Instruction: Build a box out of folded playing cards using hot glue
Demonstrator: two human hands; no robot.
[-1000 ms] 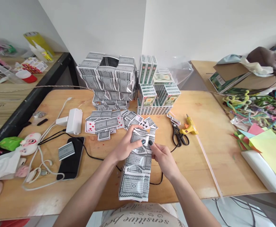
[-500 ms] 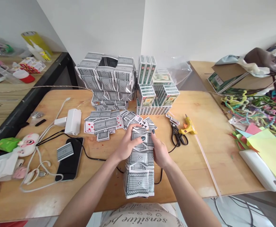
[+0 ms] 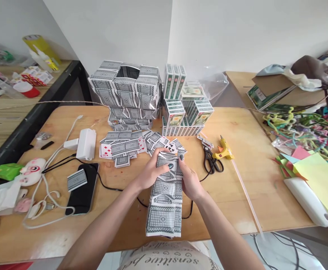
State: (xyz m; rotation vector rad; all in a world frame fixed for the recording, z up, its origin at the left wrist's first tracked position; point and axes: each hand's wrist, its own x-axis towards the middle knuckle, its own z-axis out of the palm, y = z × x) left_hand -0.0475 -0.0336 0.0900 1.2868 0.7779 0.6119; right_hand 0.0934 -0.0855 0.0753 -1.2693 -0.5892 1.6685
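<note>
A long block built of folded playing cards (image 3: 165,193), their grey patterned backs outward, lies between my two hands at the table's front edge. My left hand (image 3: 152,168) grips its far left end, thumb on top. On the opposite side my right hand (image 3: 190,177) holds the same end, thumb near the upper corner. The fingers beneath are partly hidden. Just beyond the block lie loose playing cards (image 3: 124,147), some face up. Behind them stands a larger card structure (image 3: 126,93) with a dark square opening in its top.
Boxed card decks (image 3: 178,108) are stacked at the back. To the right lie black scissors (image 3: 212,165) and a yellow glue gun (image 3: 224,150) with a long glue stick. A phone (image 3: 83,195) bearing one card, a white charger (image 3: 86,144) and tangled cables occupy the left.
The near end of the card block has turned slightly to the left. Both hands keep their hold in nearly the same place.
</note>
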